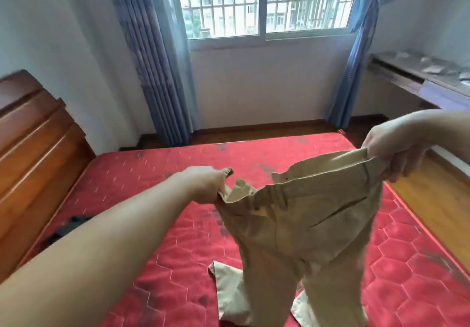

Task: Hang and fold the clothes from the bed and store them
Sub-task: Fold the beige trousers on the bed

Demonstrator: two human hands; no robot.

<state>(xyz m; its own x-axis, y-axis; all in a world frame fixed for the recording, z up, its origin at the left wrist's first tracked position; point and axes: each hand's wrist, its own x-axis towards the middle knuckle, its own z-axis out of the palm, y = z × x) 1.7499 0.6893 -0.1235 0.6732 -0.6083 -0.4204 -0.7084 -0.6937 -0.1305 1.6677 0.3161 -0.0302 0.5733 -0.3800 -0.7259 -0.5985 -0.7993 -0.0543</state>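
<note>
While the left hand (207,185) and right hand (391,154) each grip one end of the waistband, the khaki trousers (300,222) hang over the red mattress (142,174), legs trailing onto it. A dark garment (68,227) by the wooden headboard (33,154) is half hidden behind the left forearm; items on the desk (419,77) are too blurred to identify.

The trousers (300,225) are plain khaki tan. The mattress (157,225) is red, quilted in hexagons with dark smudges. The headboard (33,148) is reddish-brown wood; the curtains (157,72) are blue.
</note>
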